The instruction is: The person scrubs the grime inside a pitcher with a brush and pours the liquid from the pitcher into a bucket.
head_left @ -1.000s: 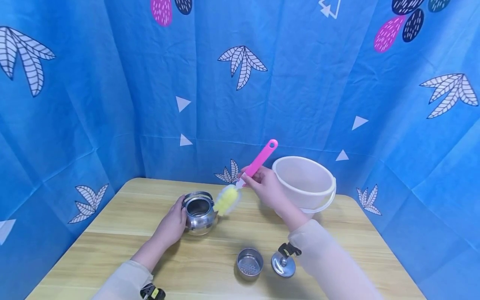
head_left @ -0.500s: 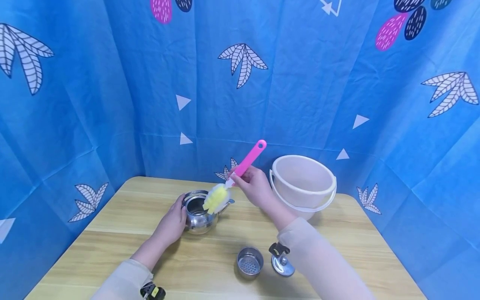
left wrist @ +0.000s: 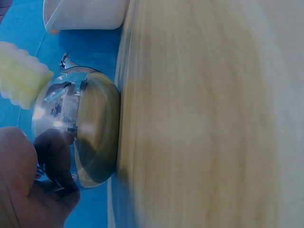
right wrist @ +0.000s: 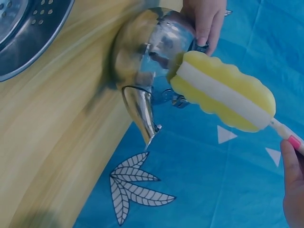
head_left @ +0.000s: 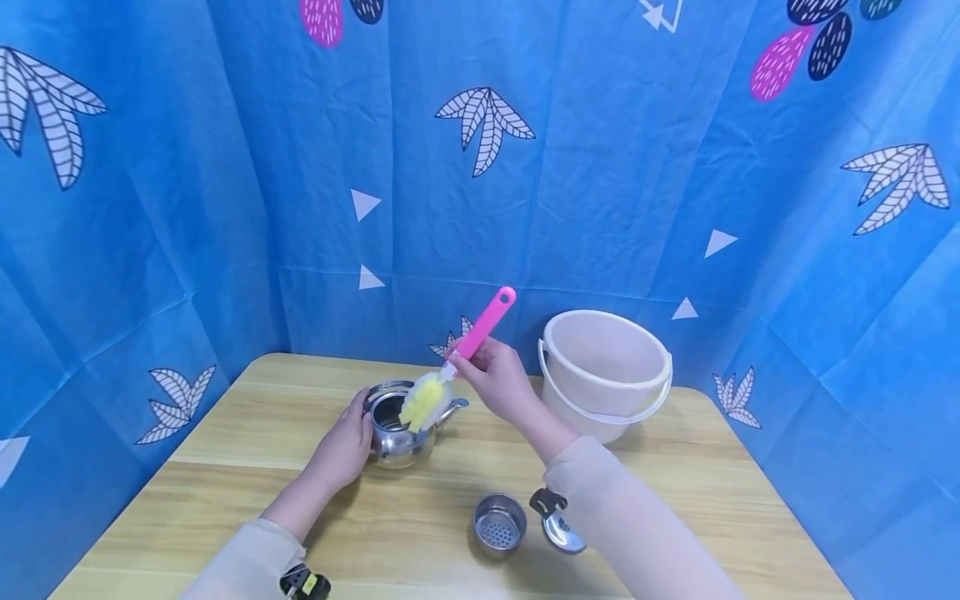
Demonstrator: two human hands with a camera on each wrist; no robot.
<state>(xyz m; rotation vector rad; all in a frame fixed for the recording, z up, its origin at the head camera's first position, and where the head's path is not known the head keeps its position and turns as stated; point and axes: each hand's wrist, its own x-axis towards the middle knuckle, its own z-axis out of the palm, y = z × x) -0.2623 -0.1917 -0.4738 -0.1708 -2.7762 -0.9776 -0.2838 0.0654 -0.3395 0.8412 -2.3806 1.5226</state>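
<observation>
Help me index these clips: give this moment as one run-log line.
left hand: holds kettle | right hand: grips sponge brush | sponge head: at kettle's open mouth | strainer, lid, bucket: on table

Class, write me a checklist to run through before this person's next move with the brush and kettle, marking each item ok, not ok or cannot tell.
1. Lid off the kettle: ok, it lies on the table.
2. Perforated metal cup out of the way: ok, it stands on the table, apart from the kettle.
3. Kettle steadied: ok, the left hand holds it.
4. Brush gripped: ok, the right hand holds it.
5. Sponge head fully inside: not ok, most shows outside.
6. Kettle's inside clean: cannot tell, too dark.
</observation>
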